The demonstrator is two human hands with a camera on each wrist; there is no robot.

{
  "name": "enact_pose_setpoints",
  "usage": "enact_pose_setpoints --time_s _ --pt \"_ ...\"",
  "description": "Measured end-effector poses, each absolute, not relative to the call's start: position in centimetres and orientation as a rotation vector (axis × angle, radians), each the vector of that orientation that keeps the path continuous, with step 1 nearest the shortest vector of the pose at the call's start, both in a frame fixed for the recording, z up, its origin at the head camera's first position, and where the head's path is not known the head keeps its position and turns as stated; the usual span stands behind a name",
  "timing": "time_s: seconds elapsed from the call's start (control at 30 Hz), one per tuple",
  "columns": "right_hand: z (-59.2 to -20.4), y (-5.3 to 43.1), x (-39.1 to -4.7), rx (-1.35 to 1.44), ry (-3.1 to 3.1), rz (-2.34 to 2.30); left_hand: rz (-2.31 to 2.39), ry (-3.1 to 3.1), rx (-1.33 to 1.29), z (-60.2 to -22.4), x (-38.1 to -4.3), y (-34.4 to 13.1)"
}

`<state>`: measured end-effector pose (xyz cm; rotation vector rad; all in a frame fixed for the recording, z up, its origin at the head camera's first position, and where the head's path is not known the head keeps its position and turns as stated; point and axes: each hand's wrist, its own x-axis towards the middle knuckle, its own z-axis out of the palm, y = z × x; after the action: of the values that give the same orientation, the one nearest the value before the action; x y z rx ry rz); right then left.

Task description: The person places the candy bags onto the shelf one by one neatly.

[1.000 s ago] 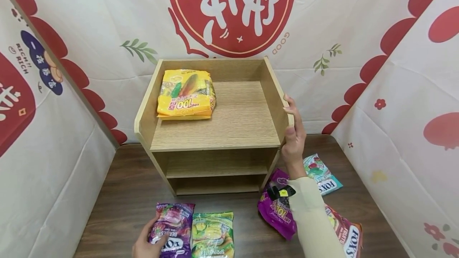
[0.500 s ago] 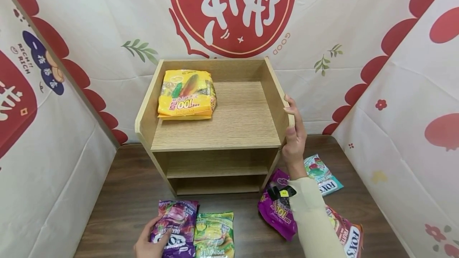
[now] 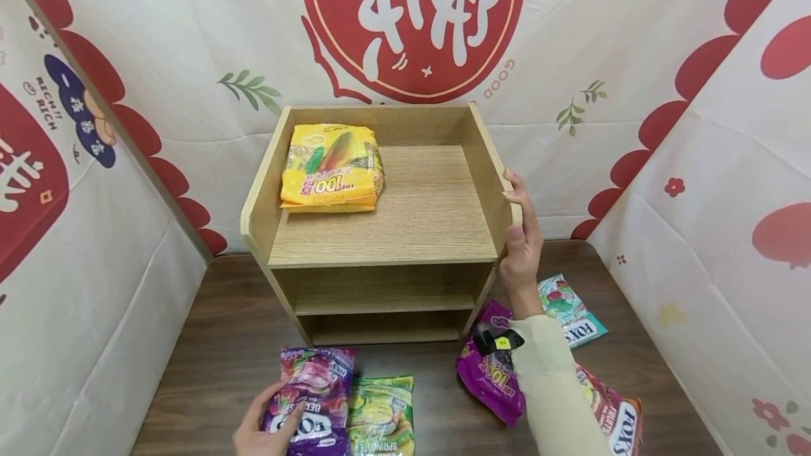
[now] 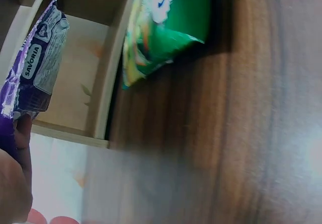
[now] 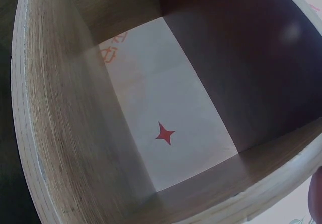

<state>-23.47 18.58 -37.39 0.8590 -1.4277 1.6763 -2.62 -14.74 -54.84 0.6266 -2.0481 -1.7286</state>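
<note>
My left hand (image 3: 266, 419) grips a purple Fox's Berries candy bag (image 3: 315, 403) by its left side, thumb over the front. In the left wrist view that candy bag (image 4: 44, 65) is held up off the wood, edge toward the camera. Just right of it a green Spring Tea candy bag (image 3: 382, 414) lies on the table. My right hand (image 3: 522, 252) holds the right side panel of a wooden shelf unit (image 3: 431, 192), fingers over its edge. A yellow candy bag (image 3: 331, 171) lies at the left on the top shelf.
Beneath the right forearm lies a magenta candy bag (image 3: 491, 371). To its right are a light-blue Fox's bag (image 3: 570, 312) and a red Fruits bag (image 3: 611, 410). Printed cloth walls (image 3: 393, 115) surround the dark wooden table (image 3: 196, 357) at the back and sides.
The purple candy bag has risen slightly and shifted forward and right in my left hand, now overlapping the green bag's left edge. The right hand stays on the shelf panel.
</note>
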Motion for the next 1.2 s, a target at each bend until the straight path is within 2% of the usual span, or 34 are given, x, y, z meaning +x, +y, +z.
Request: enact_pose_setpoints --time_s 0.8,1.2 --pt "-35.4 17.6 -21.4 0.859 -1.452 1.646 -1.871 -1.891 0.484 -50.6 -2.7 -12.6" --pt "-35.1 17.6 -21.2 0.839 -1.481 1.639 -1.705 -1.830 0.160 -49.0 -3.5 -11.3"
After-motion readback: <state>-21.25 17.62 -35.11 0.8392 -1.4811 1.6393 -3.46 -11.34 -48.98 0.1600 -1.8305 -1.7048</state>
